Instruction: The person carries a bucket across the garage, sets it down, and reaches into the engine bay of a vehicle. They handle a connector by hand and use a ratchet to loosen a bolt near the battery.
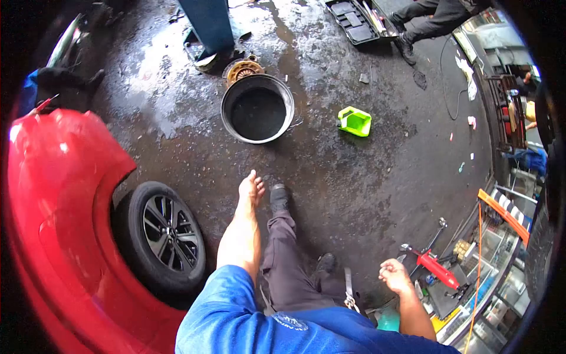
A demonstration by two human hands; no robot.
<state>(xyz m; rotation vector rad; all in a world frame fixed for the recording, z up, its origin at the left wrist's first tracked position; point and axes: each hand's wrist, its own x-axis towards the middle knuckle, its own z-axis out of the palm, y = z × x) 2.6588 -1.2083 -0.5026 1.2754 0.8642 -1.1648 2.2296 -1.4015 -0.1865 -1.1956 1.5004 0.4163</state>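
Observation:
My left hand point(252, 189) hangs over the dark wet floor with its fingers loosely curled; whether they hold anything is too small to tell. Above it in the view stands a round black tub point(258, 109), and a bright green container point(355, 121) sits to the right of that. Near my right hand point(394, 275), whose fingers are bent, lies a red tool point(437, 268) on a cluttered surface. Nothing shows in the right palm. To the left, a black-spoked wheel point(171, 233) is beside the red car panel point(71, 194).
A blue post point(207, 23) rises at the top, with a rusty round part point(243, 71) by its base. An open black tool case point(354, 22) lies near another person's legs point(433, 26). Shelves and an orange bar point(504, 216) line the right side.

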